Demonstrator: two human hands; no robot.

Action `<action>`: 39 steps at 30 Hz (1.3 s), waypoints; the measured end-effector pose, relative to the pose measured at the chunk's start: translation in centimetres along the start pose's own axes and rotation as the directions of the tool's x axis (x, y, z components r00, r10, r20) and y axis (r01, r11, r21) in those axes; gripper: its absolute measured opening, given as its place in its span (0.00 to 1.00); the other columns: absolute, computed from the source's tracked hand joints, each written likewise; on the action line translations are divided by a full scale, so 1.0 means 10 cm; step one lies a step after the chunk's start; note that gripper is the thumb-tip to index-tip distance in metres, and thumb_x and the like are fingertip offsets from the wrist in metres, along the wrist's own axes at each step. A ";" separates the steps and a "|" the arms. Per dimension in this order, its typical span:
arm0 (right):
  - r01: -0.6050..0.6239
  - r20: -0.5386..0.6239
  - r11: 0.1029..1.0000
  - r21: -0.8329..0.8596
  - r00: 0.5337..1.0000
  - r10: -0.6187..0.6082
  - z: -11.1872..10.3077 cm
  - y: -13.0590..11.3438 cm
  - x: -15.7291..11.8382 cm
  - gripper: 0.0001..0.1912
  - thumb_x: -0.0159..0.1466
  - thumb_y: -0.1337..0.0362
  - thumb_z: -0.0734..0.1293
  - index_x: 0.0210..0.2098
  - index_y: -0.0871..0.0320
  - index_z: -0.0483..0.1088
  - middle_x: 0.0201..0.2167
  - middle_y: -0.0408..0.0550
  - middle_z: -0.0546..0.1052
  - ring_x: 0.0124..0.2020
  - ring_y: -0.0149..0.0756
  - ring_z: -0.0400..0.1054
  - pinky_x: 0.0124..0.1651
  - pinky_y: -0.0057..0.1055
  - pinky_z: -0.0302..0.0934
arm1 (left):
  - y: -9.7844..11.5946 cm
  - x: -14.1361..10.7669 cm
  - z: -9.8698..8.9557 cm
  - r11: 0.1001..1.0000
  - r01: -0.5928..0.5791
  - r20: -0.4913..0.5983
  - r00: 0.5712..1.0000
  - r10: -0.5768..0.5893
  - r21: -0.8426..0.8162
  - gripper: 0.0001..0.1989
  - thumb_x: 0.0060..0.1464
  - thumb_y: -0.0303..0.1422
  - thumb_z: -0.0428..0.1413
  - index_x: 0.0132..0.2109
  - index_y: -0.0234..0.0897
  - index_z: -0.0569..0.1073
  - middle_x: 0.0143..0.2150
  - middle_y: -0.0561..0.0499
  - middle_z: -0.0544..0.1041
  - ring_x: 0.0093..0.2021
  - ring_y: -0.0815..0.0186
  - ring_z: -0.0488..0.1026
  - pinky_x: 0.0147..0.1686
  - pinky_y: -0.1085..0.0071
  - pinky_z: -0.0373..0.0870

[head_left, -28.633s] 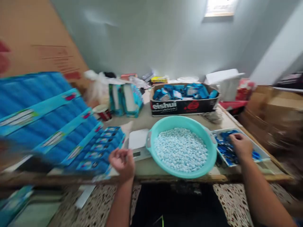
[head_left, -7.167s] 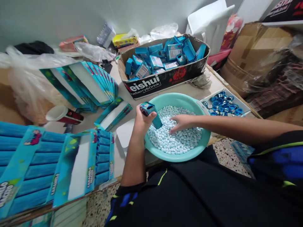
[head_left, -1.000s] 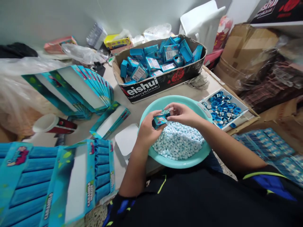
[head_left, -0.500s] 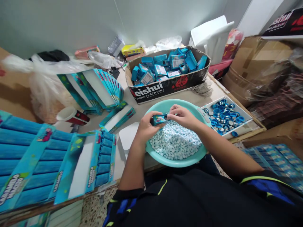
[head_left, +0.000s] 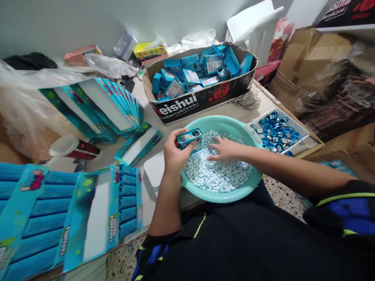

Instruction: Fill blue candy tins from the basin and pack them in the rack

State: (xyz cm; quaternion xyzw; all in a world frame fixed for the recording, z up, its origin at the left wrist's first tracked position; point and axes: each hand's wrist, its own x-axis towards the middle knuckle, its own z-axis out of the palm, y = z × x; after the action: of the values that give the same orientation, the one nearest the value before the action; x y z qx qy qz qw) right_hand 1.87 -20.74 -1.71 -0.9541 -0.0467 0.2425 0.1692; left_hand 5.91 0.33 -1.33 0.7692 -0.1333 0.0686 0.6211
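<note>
My left hand is wrapped round a small blue candy box, tilted above the left side of the basin. A dark round hole shows in the box's top end. Below it, a turquoise plastic basin holds a heap of small pale blue and white candies. My right hand reaches into the heap with its fingers apart, the fingertips touching the candies. Whether any candies lie under its palm is hidden.
A black carton of blue candy boxes stands behind the basin. To the right, a white tray holds blue and silver caps. Printed display boxes and a red and white cup stand on the left. A white lid-like piece lies beside the basin.
My right hand has left the box's opening and gone down into the candies, its fingers spreading. My left hand has shifted slightly left with the box and tilted its hole upward.
</note>
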 end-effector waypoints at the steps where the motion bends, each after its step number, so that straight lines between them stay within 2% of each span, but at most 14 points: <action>1: 0.039 0.019 0.999 -0.002 0.999 -0.039 0.03 -0.01 -0.04 0.41 0.65 0.33 0.62 0.67 0.53 0.67 0.67 0.64 0.63 0.66 0.67 0.60 0.65 0.55 0.58 | 0.00 -0.01 0.00 1.000 -0.007 0.002 1.000 0.007 0.001 0.24 0.46 0.31 0.70 0.51 0.41 0.76 0.49 0.49 0.80 0.44 0.63 0.81 0.42 0.67 0.81; 4: 0.120 0.030 0.989 0.084 0.992 -0.123 0.09 -0.03 -0.14 0.42 0.60 0.33 0.68 0.63 0.54 0.71 0.60 0.63 0.69 0.59 0.63 0.67 0.61 0.52 0.63 | -0.01 -0.03 -0.01 1.000 -0.008 0.027 1.000 0.008 0.011 0.23 0.47 0.31 0.70 0.51 0.42 0.76 0.49 0.49 0.80 0.43 0.63 0.80 0.42 0.67 0.80; 6: 0.159 0.016 0.981 0.111 0.987 -0.162 0.13 -0.06 -0.21 0.43 0.54 0.34 0.74 0.60 0.56 0.73 0.57 0.64 0.70 0.55 0.62 0.68 0.57 0.52 0.65 | -0.01 -0.03 -0.01 1.000 0.009 0.053 0.999 -0.010 0.026 0.23 0.47 0.31 0.70 0.51 0.42 0.76 0.48 0.49 0.80 0.42 0.63 0.80 0.42 0.66 0.80; 11: 0.250 0.111 0.953 0.170 0.956 -0.271 0.22 -0.26 -0.29 0.47 0.51 0.36 0.77 0.61 0.58 0.69 0.51 0.60 0.74 0.49 0.56 0.72 0.48 0.44 0.67 | -0.03 0.04 0.01 0.997 0.027 0.085 0.996 -0.034 0.077 0.21 0.47 0.32 0.69 0.49 0.42 0.76 0.47 0.49 0.80 0.44 0.61 0.79 0.45 0.64 0.79; 14: 0.228 0.120 0.959 0.168 0.961 -0.249 0.26 -0.39 -0.26 0.47 0.49 0.38 0.78 0.59 0.59 0.69 0.50 0.61 0.76 0.48 0.58 0.73 0.46 0.44 0.67 | -0.04 0.12 0.03 0.990 0.038 0.139 0.989 -0.057 0.135 0.24 0.46 0.31 0.70 0.51 0.40 0.75 0.49 0.46 0.80 0.49 0.57 0.79 0.52 0.59 0.77; 16: 0.191 0.103 0.960 0.206 0.971 -0.215 0.30 -0.44 -0.22 0.48 0.48 0.41 0.80 0.60 0.61 0.69 0.52 0.63 0.77 0.50 0.61 0.72 0.48 0.46 0.67 | -0.04 0.18 0.02 0.985 0.069 0.189 0.977 -0.099 0.159 0.27 0.45 0.30 0.70 0.54 0.39 0.75 0.50 0.44 0.79 0.51 0.54 0.78 0.54 0.57 0.76; 20: 0.153 0.018 0.922 0.355 0.985 -0.171 0.42 -0.49 -0.14 0.45 0.46 0.50 0.82 0.59 0.61 0.71 0.54 0.62 0.79 0.54 0.61 0.73 0.54 0.46 0.67 | -0.04 0.24 -0.02 0.976 0.126 0.262 0.950 -0.170 0.176 0.26 0.46 0.32 0.70 0.54 0.38 0.77 0.50 0.43 0.80 0.49 0.53 0.79 0.51 0.56 0.77; 23: 0.149 -0.024 0.857 0.493 0.987 -0.158 0.52 -0.49 -0.06 0.40 0.45 0.57 0.83 0.55 0.59 0.74 0.53 0.56 0.80 0.54 0.57 0.74 0.57 0.45 0.67 | -0.04 0.23 -0.04 0.978 0.062 0.296 0.948 -0.121 0.200 0.22 0.48 0.31 0.68 0.52 0.40 0.78 0.47 0.45 0.81 0.47 0.54 0.79 0.48 0.58 0.78; 27: 0.099 -0.026 0.830 0.549 0.994 -0.102 0.56 -0.48 0.06 0.38 0.42 0.60 0.83 0.52 0.59 0.75 0.46 0.53 0.82 0.50 0.54 0.76 0.53 0.40 0.69 | -0.03 0.19 -0.07 0.972 -0.007 0.329 0.942 -0.073 0.234 0.21 0.51 0.32 0.67 0.53 0.44 0.77 0.46 0.49 0.82 0.44 0.55 0.80 0.45 0.61 0.78; 29: 0.117 -0.024 0.820 0.560 0.992 -0.125 0.50 -0.49 0.09 0.32 0.44 0.59 0.82 0.47 0.59 0.76 0.42 0.50 0.82 0.45 0.50 0.77 0.48 0.37 0.69 | -0.02 0.19 -0.08 0.958 -0.003 0.308 0.947 -0.089 0.287 0.22 0.51 0.35 0.67 0.53 0.45 0.76 0.47 0.48 0.82 0.45 0.54 0.80 0.45 0.60 0.77; 32: 0.188 -0.052 0.804 0.564 0.980 -0.193 0.29 -0.50 0.13 0.21 0.47 0.59 0.81 0.35 0.58 0.74 0.30 0.41 0.78 0.37 0.42 0.75 0.37 0.31 0.65 | 0.03 0.25 -0.09 0.932 0.010 0.260 0.959 -0.111 0.362 0.25 0.50 0.42 0.67 0.55 0.45 0.75 0.51 0.46 0.81 0.48 0.51 0.80 0.48 0.57 0.77; 35: 0.231 -0.141 0.721 0.653 0.973 -0.184 0.01 -0.42 0.14 0.20 0.45 0.62 0.82 0.30 0.56 0.71 0.25 0.35 0.73 0.33 0.35 0.71 0.34 0.25 0.61 | 0.06 0.33 -0.08 0.883 0.040 0.210 0.965 -0.155 0.467 0.31 0.45 0.48 0.68 0.57 0.51 0.74 0.50 0.50 0.81 0.46 0.47 0.80 0.45 0.49 0.78; 37: 0.271 -0.202 0.636 0.723 0.963 -0.181 -0.15 -0.32 0.09 0.19 0.45 0.65 0.82 0.31 0.56 0.72 0.24 0.33 0.73 0.33 0.32 0.70 0.33 0.23 0.60 | 0.07 0.37 -0.06 0.849 0.072 0.174 0.966 -0.190 0.524 0.31 0.41 0.49 0.68 0.55 0.61 0.74 0.37 0.59 0.81 0.37 0.49 0.80 0.38 0.48 0.79; 39: 0.297 -0.248 0.549 0.781 0.955 -0.164 -0.27 -0.23 -0.02 0.19 0.46 0.67 0.82 0.32 0.56 0.72 0.24 0.32 0.73 0.31 0.30 0.69 0.32 0.22 0.61 | 0.08 0.37 -0.03 0.836 0.096 0.145 0.968 -0.205 0.541 0.30 0.41 0.52 0.66 0.54 0.70 0.72 0.24 0.66 0.75 0.29 0.52 0.77 0.32 0.48 0.78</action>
State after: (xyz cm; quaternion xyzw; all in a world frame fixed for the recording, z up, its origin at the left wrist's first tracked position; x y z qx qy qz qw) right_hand 2.99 -19.41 1.34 -0.7711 -0.0434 0.1420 0.6192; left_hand 9.26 -0.03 0.53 0.9215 -0.1086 -0.0230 0.3722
